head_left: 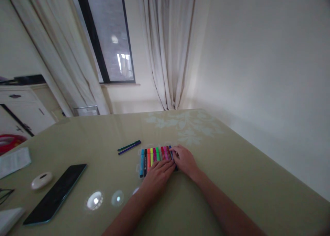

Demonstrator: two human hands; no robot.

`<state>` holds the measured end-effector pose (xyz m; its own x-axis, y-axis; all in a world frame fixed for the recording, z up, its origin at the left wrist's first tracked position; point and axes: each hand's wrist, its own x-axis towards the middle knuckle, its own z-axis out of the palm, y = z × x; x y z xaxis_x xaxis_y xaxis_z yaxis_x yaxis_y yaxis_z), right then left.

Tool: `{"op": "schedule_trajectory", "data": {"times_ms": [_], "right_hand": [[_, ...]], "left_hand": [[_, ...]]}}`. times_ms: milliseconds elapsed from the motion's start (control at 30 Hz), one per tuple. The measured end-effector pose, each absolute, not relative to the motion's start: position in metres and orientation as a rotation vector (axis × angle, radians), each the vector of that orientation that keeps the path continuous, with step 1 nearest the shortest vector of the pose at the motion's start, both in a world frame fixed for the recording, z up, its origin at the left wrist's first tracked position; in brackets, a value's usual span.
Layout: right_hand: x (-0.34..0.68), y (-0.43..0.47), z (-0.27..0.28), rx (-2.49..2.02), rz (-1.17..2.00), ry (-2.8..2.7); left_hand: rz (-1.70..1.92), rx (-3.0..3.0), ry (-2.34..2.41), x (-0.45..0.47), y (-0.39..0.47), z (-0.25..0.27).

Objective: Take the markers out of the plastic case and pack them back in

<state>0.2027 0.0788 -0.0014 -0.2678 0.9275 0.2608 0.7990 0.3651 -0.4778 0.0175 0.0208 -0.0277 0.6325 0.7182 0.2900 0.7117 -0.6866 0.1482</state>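
Observation:
A clear plastic case [138, 169] lies on the table in front of me, with several colourful markers [151, 155] side by side in it. My left hand [160, 174] rests over the near part of the row, its fingers stretched out to the right across the markers. At the row's right end, my right hand [183, 159] has its fingers bent and closed on a dark blue marker [170, 148]; the fingers partly hide it. A small gap shows between the green and red markers. Beyond the case to the left, a green pen [127, 146] and a blue pen [130, 148] lie close together.
On the left of the table [103, 132] are a black tablet [58, 193], a white oval object [41, 180], and a paper sheet [14, 162]. A wall [270, 91] runs along the right edge. Curtains [168, 50] hang behind the far edge.

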Motion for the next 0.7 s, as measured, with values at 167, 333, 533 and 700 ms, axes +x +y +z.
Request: {"op": "schedule_trajectory", "data": {"times_ms": [167, 333, 533, 700], "right_hand": [[0.207, 0.083, -0.003, -1.489, 0.416, -2.189], [0.211, 0.081, -0.002, -1.459, 0.406, -2.144], [0.211, 0.078, -0.001, -1.449, 0.394, -2.138], [0.211, 0.079, -0.002, -1.451, 0.393, -2.128]], "left_hand": [[0.553, 2.802, 1.161, 0.021, 0.020, -0.029], [0.834, 2.604, 1.396, -0.002, 0.032, -0.015], [0.792, 2.052, 2.456, -0.078, 0.052, -0.004], [0.556, 1.979, 2.576, -0.098, 0.052, -0.015]]}}
